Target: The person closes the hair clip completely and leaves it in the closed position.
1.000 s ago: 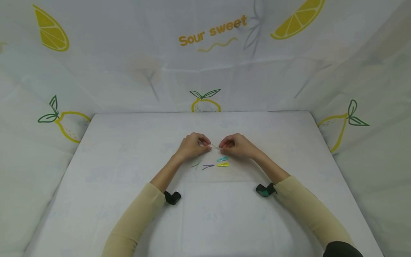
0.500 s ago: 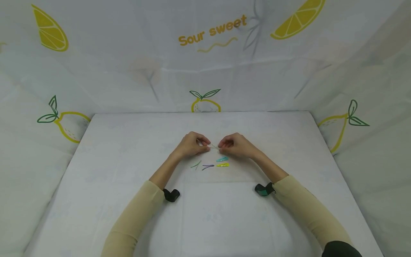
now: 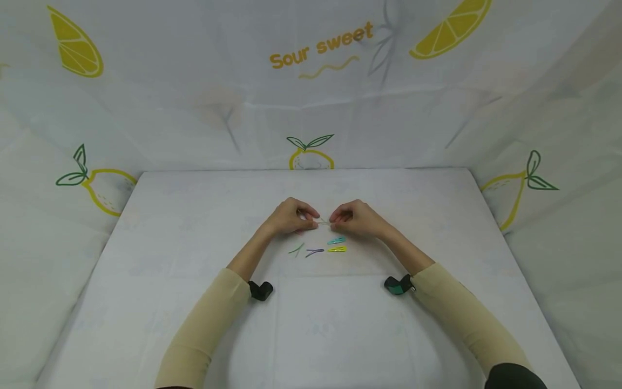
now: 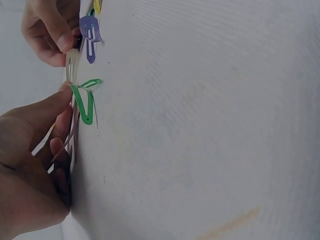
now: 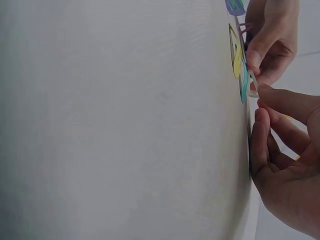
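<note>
A whitish snap hair clip [image 3: 323, 222] is pinched at one end by my left hand [image 3: 289, 217] and at the other by my right hand [image 3: 358, 219]. Its two arms stand apart in the head view. The right wrist view shows the clip [image 5: 252, 86] between both sets of fingertips. Nearer me lie a green hair clip [image 3: 297, 250] and a purple hair clip [image 3: 315, 252], both sprung open. Beside them are a teal hair clip [image 3: 336, 240] and a yellow hair clip [image 3: 337, 249], lying flat. A thin pinkish strip [image 4: 75, 127], partly hidden, shows by my left fingers.
A white cloth covers the table [image 3: 320, 324]. White curtains with lemon prints [image 3: 312, 160] hang behind it and on both sides. Dark wrist cameras [image 3: 261, 290] stick out from both sleeves above the cloth.
Both hands keep hold of the whitish hair clip and have shifted only a few pixels, slightly away from me. The other clips lie where they were.
</note>
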Demonstrator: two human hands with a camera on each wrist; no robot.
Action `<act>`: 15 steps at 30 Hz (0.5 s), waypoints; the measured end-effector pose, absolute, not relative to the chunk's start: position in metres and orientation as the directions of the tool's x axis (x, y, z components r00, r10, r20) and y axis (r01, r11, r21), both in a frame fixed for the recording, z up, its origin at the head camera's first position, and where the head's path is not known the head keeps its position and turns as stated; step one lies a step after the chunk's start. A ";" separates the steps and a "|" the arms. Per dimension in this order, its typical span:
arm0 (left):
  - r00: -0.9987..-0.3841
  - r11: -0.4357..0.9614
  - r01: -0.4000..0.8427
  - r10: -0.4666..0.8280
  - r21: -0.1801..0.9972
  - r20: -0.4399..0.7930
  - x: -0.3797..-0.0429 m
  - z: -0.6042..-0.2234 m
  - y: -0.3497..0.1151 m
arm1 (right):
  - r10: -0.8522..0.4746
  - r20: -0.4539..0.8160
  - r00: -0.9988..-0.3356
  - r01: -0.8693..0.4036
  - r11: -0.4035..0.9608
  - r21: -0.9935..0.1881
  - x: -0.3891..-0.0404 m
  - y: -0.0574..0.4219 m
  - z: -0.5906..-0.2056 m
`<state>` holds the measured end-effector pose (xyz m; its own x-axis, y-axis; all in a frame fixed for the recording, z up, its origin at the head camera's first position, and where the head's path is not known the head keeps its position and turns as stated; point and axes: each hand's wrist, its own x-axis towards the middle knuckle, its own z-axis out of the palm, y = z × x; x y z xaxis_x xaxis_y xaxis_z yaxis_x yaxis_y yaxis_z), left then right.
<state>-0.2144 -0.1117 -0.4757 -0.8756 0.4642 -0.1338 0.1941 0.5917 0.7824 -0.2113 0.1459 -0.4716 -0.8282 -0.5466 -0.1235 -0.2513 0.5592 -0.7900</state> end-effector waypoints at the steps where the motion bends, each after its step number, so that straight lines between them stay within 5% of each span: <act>1: -0.874 0.593 0.198 0.468 0.781 -0.134 -0.215 -0.476 -0.112 | -0.551 -0.123 -0.826 -0.253 0.557 -0.791 -0.212 0.146 -0.472; 15: -0.849 0.563 0.158 0.497 0.811 -0.179 -0.220 -0.476 -0.112 | -0.559 -0.140 -0.817 -0.243 0.555 -0.796 -0.214 0.145 -0.473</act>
